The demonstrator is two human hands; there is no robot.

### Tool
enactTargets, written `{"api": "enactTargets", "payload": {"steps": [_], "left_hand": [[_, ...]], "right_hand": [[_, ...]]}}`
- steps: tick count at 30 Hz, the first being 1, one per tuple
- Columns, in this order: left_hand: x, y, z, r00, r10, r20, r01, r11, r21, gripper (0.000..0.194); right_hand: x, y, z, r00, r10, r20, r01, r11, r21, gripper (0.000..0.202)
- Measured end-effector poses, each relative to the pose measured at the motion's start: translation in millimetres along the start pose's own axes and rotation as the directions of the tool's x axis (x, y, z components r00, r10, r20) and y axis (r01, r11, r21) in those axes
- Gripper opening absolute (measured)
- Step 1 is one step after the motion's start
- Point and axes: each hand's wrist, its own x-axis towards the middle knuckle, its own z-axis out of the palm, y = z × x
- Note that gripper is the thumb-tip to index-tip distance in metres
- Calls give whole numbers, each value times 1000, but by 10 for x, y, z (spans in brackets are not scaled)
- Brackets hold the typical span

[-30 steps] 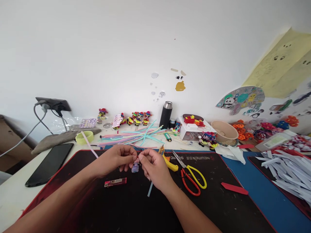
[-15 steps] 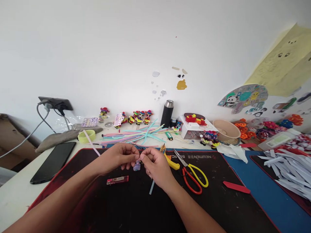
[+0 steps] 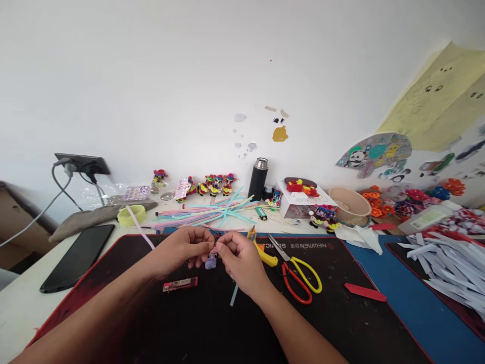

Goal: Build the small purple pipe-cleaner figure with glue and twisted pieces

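Observation:
Above the black mat point(image 3: 182, 323), my left hand point(image 3: 193, 250) and my right hand point(image 3: 237, 255) meet fingertip to fingertip. Both pinch the top of a small purple figure point(image 3: 211, 260), which hangs between them. A pale blue strip point(image 3: 234, 294) sticks out below my right hand. Below my left hand lies a pink lighter point(image 3: 180, 284). Just right of my right hand are a yellow-handled tool point(image 3: 267, 256) and scissors point(image 3: 299, 273) with one red and one yellow handle.
Pastel strips point(image 3: 204, 212), a yellow-green roll point(image 3: 131, 216), a black phone point(image 3: 78, 258) and a black flask point(image 3: 258, 179) are behind and left. To the right are a white box point(image 3: 299, 206), a beige bowl point(image 3: 350, 203), a red strip point(image 3: 366, 292) and white strips point(image 3: 447, 268).
The view has shifted slightly, so the surroundings sit a little further left. Both hands still pinch the purple figure, and more of it shows between them.

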Motion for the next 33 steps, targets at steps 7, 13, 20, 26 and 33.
{"api": "enactTargets", "payload": {"steps": [7, 13, 20, 26, 33], "left_hand": [[-17, 24, 18, 1000, -3, -1, 3, 998, -61, 38], [-27, 41, 42, 1000, 6, -10, -7, 991, -136, 38], [-45, 89, 77, 999, -13, -31, 7, 982, -191, 45], [-54, 72, 84, 999, -22, -42, 13, 979, -205, 47], [-33, 60, 75, 999, -20, -39, 12, 981, -191, 45]], "right_hand": [[15, -72, -14, 989, 100, 111, -122, 968, 220, 41], [-5, -97, -8, 976, 134, 170, -183, 931, 315, 42], [-18, -98, 4, 969, 133, 208, -200, 918, 343, 42], [-17, -76, 24, 962, 142, 234, -220, 911, 350, 43], [-14, -73, 20, 967, 145, 211, -212, 915, 342, 45]]}}
